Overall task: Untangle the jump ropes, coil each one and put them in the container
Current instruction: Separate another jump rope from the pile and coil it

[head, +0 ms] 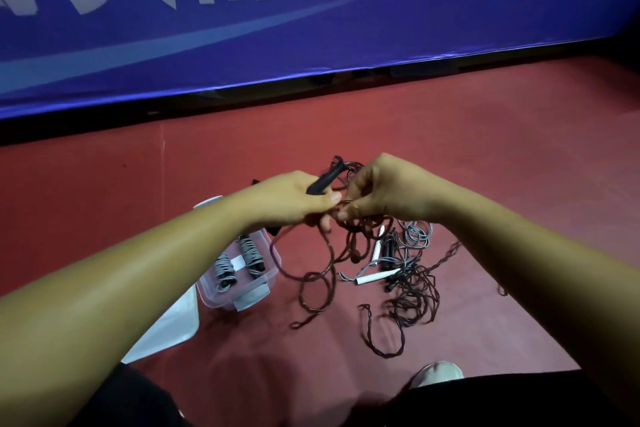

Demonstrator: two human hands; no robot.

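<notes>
Gripping a black handle, the left hand has its fingers curled round it, thumb laid along the side, all of it held up in mid-air. The right hand is tight up against it, thumb and fingertips pinching a strand of the dark braided rope just beside the left thumb.

From the two hands that rope drops in loose loops to the floor and runs into a knotted heap on the right. A grey rope with white handles is mixed into it. So this reads as the untangling step, with no coiling of this rope yet.

Left of the hanging loops sits the container, with two coiled grey ropes already inside. Its lid lies on the floor beside it.

Next move, as I judge it: draw the pinched strand, or pass the handle, through the loops at the right hand. It wants a gentle pull, so the heap loosens rather than cinches tight.
</notes>
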